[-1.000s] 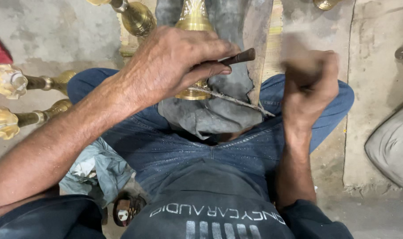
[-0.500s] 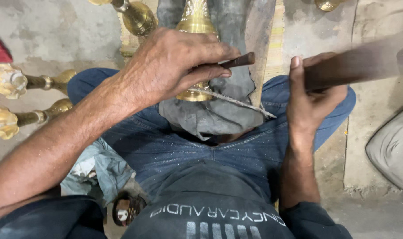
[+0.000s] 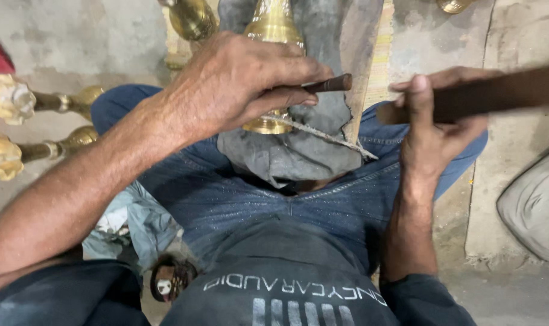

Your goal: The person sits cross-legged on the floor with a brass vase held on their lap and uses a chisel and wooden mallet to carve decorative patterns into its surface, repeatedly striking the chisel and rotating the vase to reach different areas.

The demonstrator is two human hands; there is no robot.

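Observation:
I sit cross-legged on the floor in blue jeans. A brass piece with a flared base rests on a grey cloth over my lap. My left hand lies on top of the brass and grips a thin dark rod-shaped tool whose end points right. My right hand is raised at the right and grips a long dark wooden stick, blurred with motion, held level. The stick's near end is a short way right of the tool's end.
Two brass stems with pale flower-shaped tops lie on the concrete floor at left. More brass parts stand at the top. A crumpled light-blue cloth lies by my left knee, a grey sack at right.
My right hand first swung the stick up and away from the tool. It now holds the stick level at the right. My left hand stayed on the brass piece.

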